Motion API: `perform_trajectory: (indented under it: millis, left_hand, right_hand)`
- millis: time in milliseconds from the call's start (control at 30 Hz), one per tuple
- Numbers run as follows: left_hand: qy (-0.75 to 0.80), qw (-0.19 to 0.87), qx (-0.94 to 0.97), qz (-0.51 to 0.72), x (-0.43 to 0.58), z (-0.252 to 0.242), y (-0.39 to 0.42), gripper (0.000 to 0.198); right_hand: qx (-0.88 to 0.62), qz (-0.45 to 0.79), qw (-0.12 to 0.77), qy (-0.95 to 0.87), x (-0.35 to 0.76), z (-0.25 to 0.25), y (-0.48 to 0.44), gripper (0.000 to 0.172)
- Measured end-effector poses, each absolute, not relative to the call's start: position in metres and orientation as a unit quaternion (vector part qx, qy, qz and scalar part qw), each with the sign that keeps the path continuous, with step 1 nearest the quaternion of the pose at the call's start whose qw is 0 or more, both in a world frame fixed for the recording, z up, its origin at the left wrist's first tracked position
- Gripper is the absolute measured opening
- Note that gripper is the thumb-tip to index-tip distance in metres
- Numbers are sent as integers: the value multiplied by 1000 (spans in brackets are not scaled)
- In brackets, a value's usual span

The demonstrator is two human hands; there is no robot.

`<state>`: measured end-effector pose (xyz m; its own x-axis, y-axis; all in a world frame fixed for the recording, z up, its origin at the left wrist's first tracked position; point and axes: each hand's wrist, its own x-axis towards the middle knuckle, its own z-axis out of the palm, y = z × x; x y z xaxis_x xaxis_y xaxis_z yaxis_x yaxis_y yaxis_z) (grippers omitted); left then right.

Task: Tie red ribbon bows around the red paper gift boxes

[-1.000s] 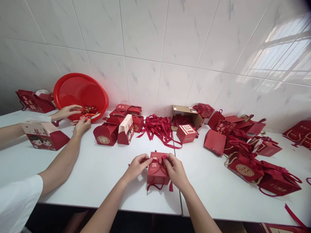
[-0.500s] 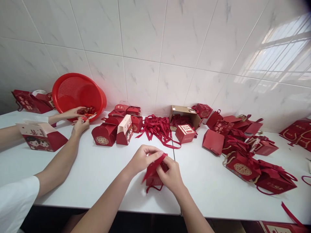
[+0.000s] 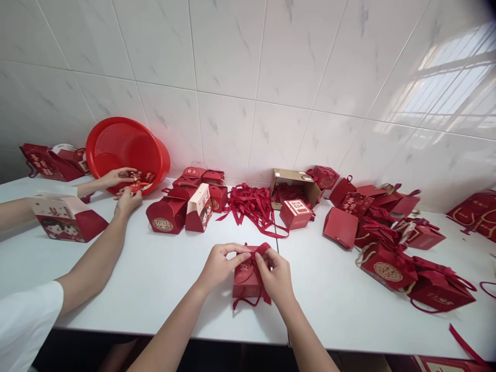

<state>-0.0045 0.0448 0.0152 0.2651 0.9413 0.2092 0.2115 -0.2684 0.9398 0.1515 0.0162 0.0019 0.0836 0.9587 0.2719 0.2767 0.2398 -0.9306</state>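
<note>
At left, a co-worker's hands (image 3: 129, 200) work at the mouth of a tipped red plastic basket (image 3: 129, 147). At lower centre, the left hand (image 3: 220, 264) and right hand (image 3: 277, 273) pinch red ribbon (image 3: 263, 248) atop a red gift box (image 3: 244, 279) on a white table (image 3: 155, 284).

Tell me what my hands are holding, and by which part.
Your right hand pinches the red ribbon by a loop, atop the red box; your left hand is at the ribbon too, its grip unclear.
</note>
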Motion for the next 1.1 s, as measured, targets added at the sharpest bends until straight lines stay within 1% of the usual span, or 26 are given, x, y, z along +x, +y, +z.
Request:
perform_trajectory:
  millis: [33,100,167,333,433,600,700,833,967,1100]
  left_hand:
    - [434,423,669,431,-4,13,43,15]
    - [438,404,676,433,-4,10,40,16]
    - [431,379,696,432,-3,8,37,13]
    - [435,331,715,436,3,3,35,4]
    - [453,318,695,458,7,0,35,6]
    - [464,313,681,473,10,-1,33,12]
    - [464,316,673,482,10,-2,33,11]
    - [459,325,676,476,10,-1,35,10]
    - [458,350,674,462,9,2,37,7]
    - [461,361,675,450,12,3,41,8]
  right_hand:
    - [-522,349,534,-567,150,1,17,22]
    - [-517,372,560,-530,148,-2,17,25]
    - [-517,365,571,-523,147,-4,18,27]
    - [-523,300,544,-584,150,-6,16,11]
    - [-512,243,526,-634,155,-7,14,15]
    - [-516,216,520,-645,158,-10,13,11]
    - [-536,243,537,-604,157,-13,13,12]
    - [-561,316,527,-555,156,-16,13,16]
    - [-553,327,530,-554,157,-16,13,18]
    - [-520,397,491,-575,159,-13,13,23]
